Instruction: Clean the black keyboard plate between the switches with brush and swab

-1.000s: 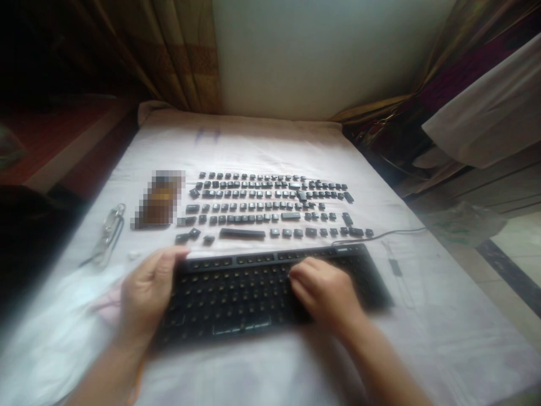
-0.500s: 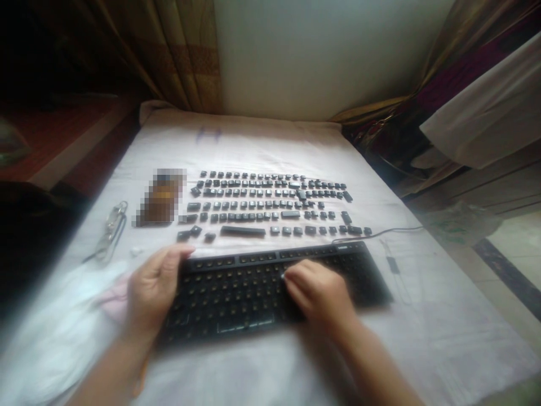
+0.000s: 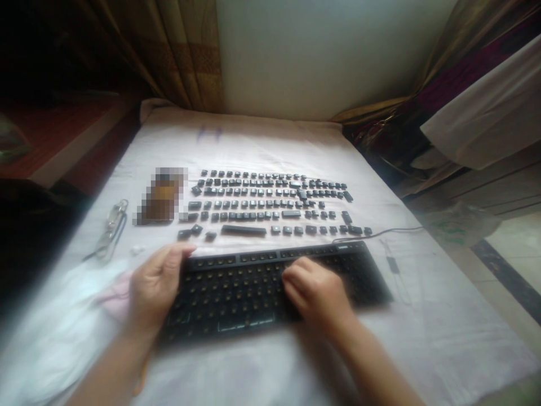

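Note:
A black keyboard [image 3: 236, 290] with its keycaps off lies tilted slightly across the cloth before me. My left hand [image 3: 157, 285] is closed around its left end, thumb along the top corner. Over the middle of the keyboard, my right hand [image 3: 315, 288] is curled with thumb and fingertips pinched together close to the bare key sockets. Whatever is between those fingertips is hidden. Beyond the keyboard, loose black keycaps are laid out in several rows, with the long spacebar [image 3: 244, 230] in the nearest row.
Left of the keycaps lies a blurred-out brown rectangular item [image 3: 161, 194]. Eyeglasses [image 3: 110, 228] and a white cloth [image 3: 63, 332] are nearer the left edge. A cable [image 3: 384, 230] runs off right, past a small tweezer-like object [image 3: 393, 265]. A curtain [image 3: 186, 56] hangs behind.
A small whitish bit that showed at my right fingertips is now out of sight. The right hand has barely shifted, and the left hand and keyboard stay in place.

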`<state>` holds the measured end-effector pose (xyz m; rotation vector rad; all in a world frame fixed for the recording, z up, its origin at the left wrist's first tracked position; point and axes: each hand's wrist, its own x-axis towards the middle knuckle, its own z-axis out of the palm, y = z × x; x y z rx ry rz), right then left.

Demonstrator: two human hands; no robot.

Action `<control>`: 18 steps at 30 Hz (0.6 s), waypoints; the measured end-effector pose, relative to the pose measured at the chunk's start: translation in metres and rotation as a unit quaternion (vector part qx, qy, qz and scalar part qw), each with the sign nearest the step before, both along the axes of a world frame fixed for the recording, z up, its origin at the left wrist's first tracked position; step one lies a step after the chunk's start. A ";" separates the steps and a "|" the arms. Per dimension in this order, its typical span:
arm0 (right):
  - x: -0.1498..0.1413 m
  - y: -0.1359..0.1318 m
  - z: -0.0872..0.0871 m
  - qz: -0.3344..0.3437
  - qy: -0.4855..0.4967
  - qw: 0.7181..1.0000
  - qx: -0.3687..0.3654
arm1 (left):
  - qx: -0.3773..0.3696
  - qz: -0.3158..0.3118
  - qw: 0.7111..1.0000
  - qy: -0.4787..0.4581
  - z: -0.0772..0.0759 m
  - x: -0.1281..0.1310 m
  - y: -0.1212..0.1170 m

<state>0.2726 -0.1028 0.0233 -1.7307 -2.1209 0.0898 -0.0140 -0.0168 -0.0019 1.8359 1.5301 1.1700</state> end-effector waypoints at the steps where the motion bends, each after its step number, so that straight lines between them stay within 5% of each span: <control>1: 0.000 0.000 0.000 0.001 0.003 1.000 -0.004 | 0.000 0.000 1.000 -0.001 0.000 0.000 0.000; 11: 0.003 0.001 0.000 -0.008 0.034 0.999 -0.009 | -0.003 -0.002 1.000 -0.006 0.002 0.001 -0.001; 18: 0.020 -0.014 0.003 -0.045 0.123 0.990 0.050 | -0.007 0.005 1.000 -0.004 0.006 0.003 -0.001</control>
